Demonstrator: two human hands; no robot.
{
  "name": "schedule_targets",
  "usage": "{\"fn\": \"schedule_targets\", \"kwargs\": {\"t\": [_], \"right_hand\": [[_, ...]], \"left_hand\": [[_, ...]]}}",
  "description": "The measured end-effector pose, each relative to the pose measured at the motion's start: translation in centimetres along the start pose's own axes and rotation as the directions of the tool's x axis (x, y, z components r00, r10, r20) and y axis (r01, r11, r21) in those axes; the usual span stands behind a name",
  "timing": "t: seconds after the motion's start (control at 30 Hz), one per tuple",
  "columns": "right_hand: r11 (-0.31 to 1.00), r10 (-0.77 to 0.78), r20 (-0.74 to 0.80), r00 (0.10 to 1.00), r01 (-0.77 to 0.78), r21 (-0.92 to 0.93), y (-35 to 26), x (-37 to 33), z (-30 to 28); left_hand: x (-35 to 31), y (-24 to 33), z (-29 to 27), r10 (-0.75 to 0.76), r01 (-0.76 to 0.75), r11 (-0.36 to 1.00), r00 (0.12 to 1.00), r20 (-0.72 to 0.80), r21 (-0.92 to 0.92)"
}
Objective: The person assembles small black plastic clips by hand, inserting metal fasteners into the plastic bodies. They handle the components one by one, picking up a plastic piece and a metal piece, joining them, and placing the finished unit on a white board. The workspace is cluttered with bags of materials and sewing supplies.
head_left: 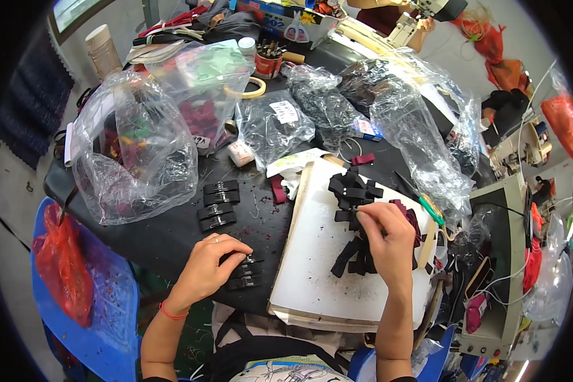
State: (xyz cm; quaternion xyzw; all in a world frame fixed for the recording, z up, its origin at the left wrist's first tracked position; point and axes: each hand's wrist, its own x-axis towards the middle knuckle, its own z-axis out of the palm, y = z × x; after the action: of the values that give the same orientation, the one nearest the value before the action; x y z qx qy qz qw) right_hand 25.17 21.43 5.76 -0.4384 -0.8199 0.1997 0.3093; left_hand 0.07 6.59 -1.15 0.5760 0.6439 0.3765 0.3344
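Right hand (389, 239) at black straps (345, 216), white board (312, 254), dark table (170, 249), blue chair (118, 312)

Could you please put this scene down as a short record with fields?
Left hand: the left hand is at the lower row of short black bands with metallic clips
Right hand: the right hand has its fingertips at a cluster of black fabric strips; its grip is unclear
Under the strips: white rectangular board
Under the bands: dark table
Farther up the table: another row of clipped black bands
Right of the strips: green-handled scissors
Far left: red plastic bag on a blue plastic chair
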Motion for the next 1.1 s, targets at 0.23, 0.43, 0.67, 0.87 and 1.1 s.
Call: {"fn": "schedule_targets", "kwargs": {"t": [0.23,0.43,0.67,0.87,1.1], "right_hand": [[0.863,-0.146,0.12,0.982,0.186,-0.469,1.7,-0.1,2.6],[0.999,-0.01,-0.105,0.994,0.015,0.051,-0.2,-0.6,1.4],[0.117,0.215,0.449,0.867,-0.48,0.87,-2.2,-3.8,3.1],[0.222,0.245,0.445,0.861,-0.497,0.839,-4.0,-4.3,4.5],[0.677,0.126,0.347,0.929,-0.336,0.655,-4.3,-4.1,5.4]], "left_hand": [[0.6,2.4,0.2,0.047,-0.058,0.998,0.972,-0.232,-0.039],[0.5,3.6,1.5,-0.005,-0.05,0.943,0.986,-0.165,-0.33],[1.6,5.3,3.8,-0.096,0.046,0.524,0.995,-0.006,-0.85],[1.3,4.2,2.2,-0.163,0.241,0.499,0.969,0.183,-0.832],[0.1,3.7,1.8,-0.136,0.258,0.658,0.965,0.226,-0.708]]}}
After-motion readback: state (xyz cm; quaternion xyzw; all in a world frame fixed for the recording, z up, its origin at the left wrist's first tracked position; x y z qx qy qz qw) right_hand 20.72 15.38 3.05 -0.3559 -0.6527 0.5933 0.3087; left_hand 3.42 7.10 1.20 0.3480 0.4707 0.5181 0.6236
